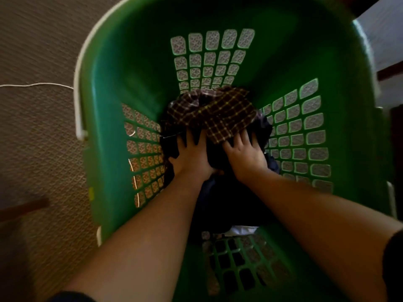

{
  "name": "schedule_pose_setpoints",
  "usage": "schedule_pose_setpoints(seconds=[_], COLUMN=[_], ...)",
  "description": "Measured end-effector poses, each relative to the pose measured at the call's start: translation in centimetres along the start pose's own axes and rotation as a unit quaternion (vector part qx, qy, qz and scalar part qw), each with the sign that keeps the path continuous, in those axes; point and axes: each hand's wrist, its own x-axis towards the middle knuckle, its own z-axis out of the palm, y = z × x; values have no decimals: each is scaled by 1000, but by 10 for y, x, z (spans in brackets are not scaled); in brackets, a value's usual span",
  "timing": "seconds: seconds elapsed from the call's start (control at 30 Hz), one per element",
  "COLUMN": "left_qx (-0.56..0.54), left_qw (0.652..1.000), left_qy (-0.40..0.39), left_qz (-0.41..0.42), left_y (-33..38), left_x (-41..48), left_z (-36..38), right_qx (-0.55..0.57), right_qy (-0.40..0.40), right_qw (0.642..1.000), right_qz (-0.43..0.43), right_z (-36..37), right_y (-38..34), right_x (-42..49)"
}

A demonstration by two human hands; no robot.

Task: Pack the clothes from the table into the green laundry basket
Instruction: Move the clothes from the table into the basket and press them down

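Seen from above: a green plastic laundry basket with lattice walls [113, 127] fills most of the frame, its top and btm rims cut off. At centre, on the basket floor, lies a dark brown plaid cloth w/ yellow lines [220, 112]. Below it is a dark navy garment [226, 199], its folds lost in shadow. A white scrap [242, 231] shows at its lower edge; what it belongs to can't be told.

The left hand [192, 155] is laid on the dark fabric, grip wide, fingers splayed. The right hand [245, 154] is set just beside it, fingers spread, tips covered by the plaid's edge, so flat press vs. pinch can't be told.

Upper left, a thin white cord [37, 85] lies on brown patterned carpet [39, 138], blurred.
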Motion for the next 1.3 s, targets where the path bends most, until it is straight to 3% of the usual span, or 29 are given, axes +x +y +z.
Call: schedule_pose_setpoints(seconds=[0.1,0.2,0.37,0.43,0.63,0.83,1.03,1.3], left_qx=[68,95,102,108,72,2,-82,25], left_qw=[995,992,993,992,994,989,957,912], left_qy=[72,85,-45,-63,-37,15,89,99], left_qz=[13,5,28,27,67,149,265,397], left_y=[-4,-6,-21,-21,-2,23,81,143], left_x=[-45,-91,-124,-124,-156,-216,-297,-378], left_z=[3,12,13,-1,-54,-109,-168,-217], right_qx=[60,102,133,157,286,431,407,381], right_qy=[40,35,-81,-88,-4,176,253,337], right_qw=[997,993,987,983,958,883,873,843], right_qz=[33,56,43,42,38,60,90,173], right_z=[2,9,16,3,-64,-148,-215,-261], right_y=[-17,-31,-24,-23,-29,-36,-29,-13], right_x=[-49,-97,-133,-135,-164,-243,-331,-423])
